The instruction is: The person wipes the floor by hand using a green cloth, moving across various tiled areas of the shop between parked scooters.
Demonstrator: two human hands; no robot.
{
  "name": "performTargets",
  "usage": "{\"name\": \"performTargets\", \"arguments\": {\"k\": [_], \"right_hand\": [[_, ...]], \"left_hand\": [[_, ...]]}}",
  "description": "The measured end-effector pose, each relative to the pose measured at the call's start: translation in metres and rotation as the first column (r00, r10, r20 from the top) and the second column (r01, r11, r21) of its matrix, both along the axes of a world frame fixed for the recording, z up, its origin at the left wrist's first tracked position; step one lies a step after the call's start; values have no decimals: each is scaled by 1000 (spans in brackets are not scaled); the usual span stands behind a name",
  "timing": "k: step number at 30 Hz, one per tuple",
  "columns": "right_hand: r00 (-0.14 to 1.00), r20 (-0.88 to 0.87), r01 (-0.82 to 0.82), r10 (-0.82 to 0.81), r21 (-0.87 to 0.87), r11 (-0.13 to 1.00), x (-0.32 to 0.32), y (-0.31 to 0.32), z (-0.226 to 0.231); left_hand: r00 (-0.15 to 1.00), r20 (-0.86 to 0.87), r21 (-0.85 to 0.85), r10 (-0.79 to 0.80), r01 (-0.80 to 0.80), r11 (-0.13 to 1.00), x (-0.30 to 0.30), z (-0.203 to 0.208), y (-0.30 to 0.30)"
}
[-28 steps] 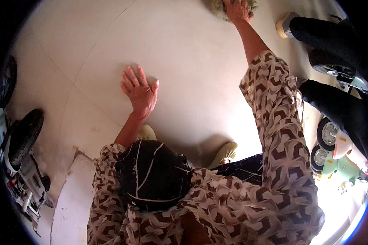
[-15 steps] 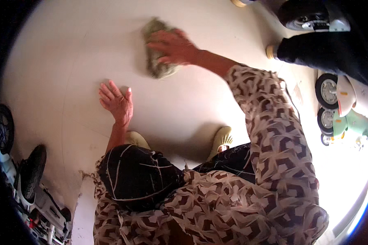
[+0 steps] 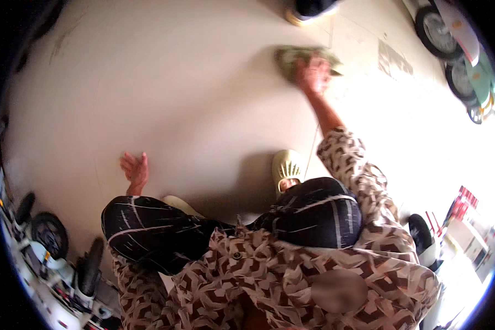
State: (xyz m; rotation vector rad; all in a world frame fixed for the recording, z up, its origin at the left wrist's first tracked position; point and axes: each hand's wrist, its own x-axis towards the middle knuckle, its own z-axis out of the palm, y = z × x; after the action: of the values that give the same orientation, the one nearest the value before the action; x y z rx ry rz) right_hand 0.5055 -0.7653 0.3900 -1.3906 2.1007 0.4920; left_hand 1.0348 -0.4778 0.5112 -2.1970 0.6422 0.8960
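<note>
A grey-green cloth (image 3: 291, 60) lies bunched on the pale tiled floor (image 3: 165, 88), ahead and to the right of me. My right hand (image 3: 315, 72) is on top of it, fingers curled over the fabric, arm stretched out. The cloth's edges look a little smeared by motion. Over on the left, my left hand (image 3: 135, 168) is just beyond my left knee, fingers apart and nothing in it. Whether its palm touches the floor I cannot tell.
Another person's shoe (image 3: 300, 17) stands just beyond the cloth. Wheeled ride-on vehicles line the right side, one with a black wheel (image 3: 437, 32). More wheels, such as a tyre (image 3: 49, 235), crowd the lower left. My light slip-on shoe (image 3: 286, 165) is between the hands.
My right hand has carried the cloth to the right across the floor. The view has shifted, and the other person's dark-clothed leg now shows at the top instead of the right.
</note>
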Motion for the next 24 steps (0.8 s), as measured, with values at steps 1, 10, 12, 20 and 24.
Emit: {"name": "performTargets", "arguments": {"k": [1, 10, 12, 20, 24], "right_hand": [[943, 13, -331, 333, -77, 940, 25, 24, -9], [192, 249, -754, 949, -582, 305, 77, 138, 23], [461, 294, -659, 837, -518, 545, 13, 82, 44], [849, -427, -471, 311, -341, 814, -233, 6, 63], [957, -287, -121, -37, -513, 850, -165, 48, 46]], "left_hand": [[1000, -20, -2, -24, 24, 1000, 17, 3, -8], [782, -493, 223, 382, -311, 924, 55, 17, -170], [818, -568, 51, 91, -75, 996, 42, 17, -195], [649, -697, -175, -306, 260, 950, -97, -47, -250], [645, -627, -324, -437, 294, 899, -197, -90, -203]]}}
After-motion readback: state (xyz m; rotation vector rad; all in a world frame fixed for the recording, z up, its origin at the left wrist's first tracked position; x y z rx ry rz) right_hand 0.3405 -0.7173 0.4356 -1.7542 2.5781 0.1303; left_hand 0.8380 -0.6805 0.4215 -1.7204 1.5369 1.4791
